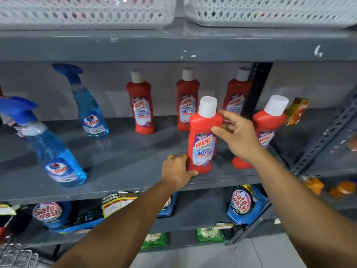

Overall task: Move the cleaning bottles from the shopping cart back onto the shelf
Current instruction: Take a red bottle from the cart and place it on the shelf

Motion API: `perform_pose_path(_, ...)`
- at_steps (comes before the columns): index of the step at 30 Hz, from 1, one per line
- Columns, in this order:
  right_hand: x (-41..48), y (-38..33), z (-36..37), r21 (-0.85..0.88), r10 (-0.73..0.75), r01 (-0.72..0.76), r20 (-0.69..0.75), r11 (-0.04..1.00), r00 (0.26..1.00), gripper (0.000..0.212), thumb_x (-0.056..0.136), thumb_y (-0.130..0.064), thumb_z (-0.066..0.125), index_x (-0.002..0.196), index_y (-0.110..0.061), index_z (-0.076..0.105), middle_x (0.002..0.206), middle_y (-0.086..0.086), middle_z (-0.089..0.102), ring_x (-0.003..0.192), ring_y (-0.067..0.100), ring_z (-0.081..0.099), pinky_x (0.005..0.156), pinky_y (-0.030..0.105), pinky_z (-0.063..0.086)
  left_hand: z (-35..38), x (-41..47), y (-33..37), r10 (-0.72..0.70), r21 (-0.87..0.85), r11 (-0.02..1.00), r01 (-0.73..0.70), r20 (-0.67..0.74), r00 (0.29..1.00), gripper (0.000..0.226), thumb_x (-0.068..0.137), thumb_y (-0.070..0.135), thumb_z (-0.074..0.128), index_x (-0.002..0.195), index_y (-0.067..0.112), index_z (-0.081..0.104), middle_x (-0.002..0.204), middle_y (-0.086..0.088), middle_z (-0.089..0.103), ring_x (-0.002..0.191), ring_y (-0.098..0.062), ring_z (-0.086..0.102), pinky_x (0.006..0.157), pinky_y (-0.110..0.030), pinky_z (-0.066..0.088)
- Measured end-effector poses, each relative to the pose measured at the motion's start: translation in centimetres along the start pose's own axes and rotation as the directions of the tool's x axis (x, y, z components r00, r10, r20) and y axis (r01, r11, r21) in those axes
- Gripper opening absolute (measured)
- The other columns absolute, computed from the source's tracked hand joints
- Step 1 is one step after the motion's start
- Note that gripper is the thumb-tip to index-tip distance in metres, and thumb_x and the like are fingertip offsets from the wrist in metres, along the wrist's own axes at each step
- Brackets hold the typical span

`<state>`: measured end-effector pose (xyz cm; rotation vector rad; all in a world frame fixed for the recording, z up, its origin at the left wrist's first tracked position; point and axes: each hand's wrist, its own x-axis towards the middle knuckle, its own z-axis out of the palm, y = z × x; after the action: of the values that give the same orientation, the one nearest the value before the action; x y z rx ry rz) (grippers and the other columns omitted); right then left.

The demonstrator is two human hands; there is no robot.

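A red Harpic bottle (203,140) with a white cap stands upright near the front edge of the grey shelf (119,176). My left hand (176,171) wraps its base from the left. At its shoulder, my right hand (238,136) touches the right side with fingers spread. Another red Harpic bottle (268,120) stands just right of it, partly hidden by my right wrist. Three more red Harpic bottles (142,107) line the back of the shelf. Two blue Colin spray bottles (56,151) stand at the left. A corner of the wire shopping cart (17,256) shows at bottom left.
White mesh baskets (87,12) sit on the shelf above. A black upright post (257,88) divides the shelving at the right. Blue Safewash pouches (242,205) and green packets (154,240) fill the lower shelves. Orange packs (297,111) lie on the neighbouring shelf.
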<state>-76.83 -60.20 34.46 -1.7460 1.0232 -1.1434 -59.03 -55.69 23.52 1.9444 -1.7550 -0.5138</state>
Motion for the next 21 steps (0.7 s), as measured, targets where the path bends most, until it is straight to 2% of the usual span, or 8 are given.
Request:
perform_pose_path(4, 0.0, 0.4, -1.0, -0.030, -0.001, 0.002, 0.009, 1.000, 1.000, 0.055, 0.082, -0.015, 0.068, 0.133, -0.026, 0.049, 0.120, -0.008, 0.064, 0.107, 0.003, 0.063, 0.087, 0.019, 0.053, 0.4, 0.7, 0.8, 0.012, 0.025, 1.000, -0.013, 0.024, 1.000, 0.052, 0.075, 0.045, 0.073, 0.118, 0.020, 0.057, 0.116, -0.006, 0.068, 0.115, -0.026, 0.051, 0.098, -0.039, 0.047)
perform_pose_path(8, -0.6, 0.2, -1.0, -0.076, -0.010, 0.010, 0.008, 0.997, 1.000, 0.056, 0.085, -0.015, 0.065, 0.136, -0.027, 0.045, 0.123, -0.016, 0.060, 0.110, -0.005, 0.059, 0.088, 0.016, 0.050, 0.4, 0.6, 1.1, 0.062, 0.059, 0.996, -0.064, 0.023, 0.998, 0.055, 0.077, 0.046, 0.070, 0.123, 0.022, 0.054, 0.119, -0.003, 0.068, 0.114, -0.025, 0.053, 0.097, -0.039, 0.047)
perform_pose_path(10, -1.6, -0.3, -0.5, -0.130, -0.086, 0.076, -0.079, 0.989, 0.993, 0.056, 0.085, -0.017, 0.065, 0.134, -0.034, 0.042, 0.126, -0.023, 0.052, 0.114, -0.009, 0.055, 0.093, 0.016, 0.046, -0.1, -0.2, 0.6, 0.099, 0.087, 0.991, -0.099, -0.005, 0.995, 0.059, 0.077, 0.047, 0.070, 0.128, 0.025, 0.051, 0.123, -0.001, 0.067, 0.116, -0.026, 0.052, 0.098, -0.038, 0.046)
perform_pose_path(12, -3.2, -0.9, 0.5, -0.320, -0.317, 0.222, -0.284, 0.921, 0.905, 0.049, 0.085, -0.017, 0.066, 0.131, -0.024, 0.050, 0.130, -0.009, 0.050, 0.119, 0.007, 0.054, 0.099, 0.029, 0.047, -1.2, -1.8, -1.0, 0.125, 0.035, 0.992, -0.122, -0.109, 0.986, 0.060, 0.080, 0.045, 0.067, 0.132, 0.023, 0.050, 0.129, 0.000, 0.064, 0.119, -0.027, 0.051, 0.101, -0.037, 0.043)
perform_pose_path(14, -5.4, -1.5, 2.9, -0.453, -0.541, 0.368, -0.346, 0.812, 0.767, 0.031, 0.085, -0.010, 0.064, 0.116, -0.004, 0.061, 0.117, 0.012, 0.058, 0.109, 0.022, 0.056, 0.097, 0.037, 0.047, -3.2, -4.7, -4.0, 0.156, -0.044, 0.984, -0.173, -0.262, 0.953, 0.051, 0.084, 0.041, 0.063, 0.129, 0.020, 0.055, 0.128, 0.000, 0.064, 0.116, -0.026, 0.055, 0.099, -0.036, 0.044)
perform_pose_path(15, -6.4, -1.6, 4.8, -0.458, -0.593, 0.431, -0.304, 0.777, 0.746, 0.024, 0.085, -0.008, 0.063, 0.107, 0.001, 0.064, 0.108, 0.018, 0.061, 0.103, 0.021, 0.055, 0.096, 0.033, 0.045, -4.6, -6.9, -6.3, 0.168, -0.054, 0.979, -0.197, -0.337, 0.926, 0.045, 0.085, 0.039, 0.062, 0.125, 0.019, 0.058, 0.124, -0.001, 0.066, 0.112, -0.025, 0.057, 0.097, -0.036, 0.046)
perform_pose_path(17, -8.1, -1.8, 8.8, -0.384, -0.600, 0.510, -0.163, 0.770, 0.783, 0.017, 0.084, -0.007, 0.062, 0.098, 0.003, 0.067, 0.097, 0.021, 0.063, 0.097, 0.017, 0.054, 0.096, 0.025, 0.041, -7.5, -11.7, -11.3, 0.178, -0.006, 0.979, -0.204, -0.466, 0.867, 0.032, 0.086, 0.032, 0.061, 0.114, 0.017, 0.061, 0.113, -0.004, 0.070, 0.104, -0.020, 0.058, 0.094, -0.031, 0.044)
perform_pose_path(21, -9.0, -2.7, 19.3, -0.146, -0.501, 0.519, 0.147, 0.842, 0.853, 0.017, 0.083, -0.011, 0.063, 0.097, -0.005, 0.069, 0.101, 0.012, 0.065, 0.098, 0.013, 0.057, 0.097, 0.019, 0.040, -13.7, -23.3, -21.7, -0.032, 0.078, 0.993, 0.094, -0.579, 0.815, 0.031, 0.089, 0.033, 0.053, 0.107, 0.010, 0.065, 0.108, -0.010, 0.070, 0.105, -0.019, 0.056, 0.098, -0.017, 0.034)
